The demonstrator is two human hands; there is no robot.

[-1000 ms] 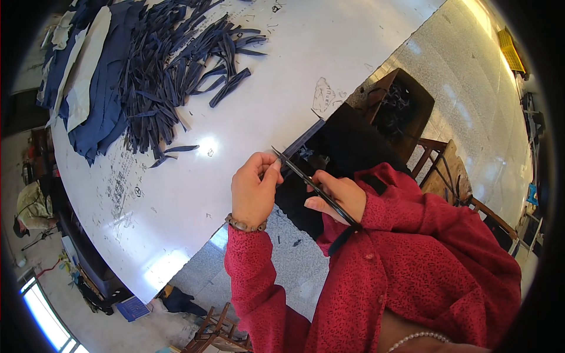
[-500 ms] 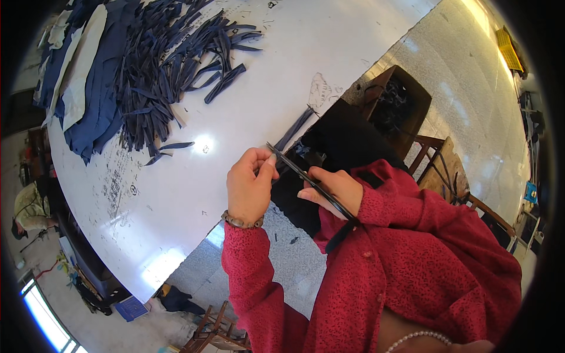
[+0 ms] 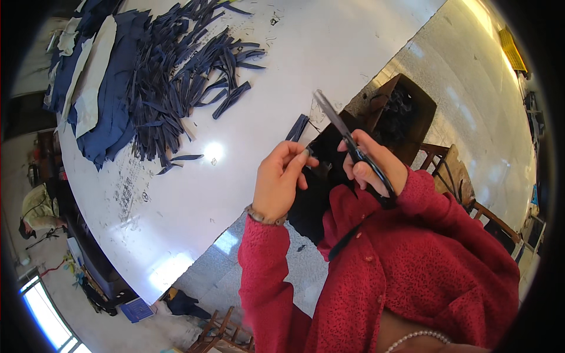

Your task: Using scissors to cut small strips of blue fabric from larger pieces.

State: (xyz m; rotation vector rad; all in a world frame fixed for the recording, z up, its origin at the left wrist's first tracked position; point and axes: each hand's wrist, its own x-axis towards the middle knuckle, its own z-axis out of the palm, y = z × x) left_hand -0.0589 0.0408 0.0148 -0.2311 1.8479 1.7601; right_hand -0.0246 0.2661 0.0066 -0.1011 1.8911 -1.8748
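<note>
My left hand (image 3: 279,182), below a short navy strip (image 3: 297,128) near the table edge, has thumb and index finger pinched on something dark and small, too hidden to name. My right hand (image 3: 382,167) grips black-handled scissors (image 3: 333,115), their blades raised up and to the left, apart from the left hand's fingertips. Dark black cloth (image 3: 309,215) lies under my hands, over the edge of the white table (image 3: 176,229). A heap of cut navy strips (image 3: 165,94) lies on the table, beside navy fabric pieces (image 3: 115,88) and white pieces (image 3: 94,70).
A dark box (image 3: 418,117) with scraps stands right of the table edge, near a wooden chair (image 3: 456,179). Another wooden chair (image 3: 218,332) is at the lower edge. Another person (image 3: 38,206) bends at the far left. A yellow crate (image 3: 512,47) sits upper right.
My right hand has lifted the scissors up and to the right, away from my left fingers. My left hand has shifted slightly right. The view has shifted a little.
</note>
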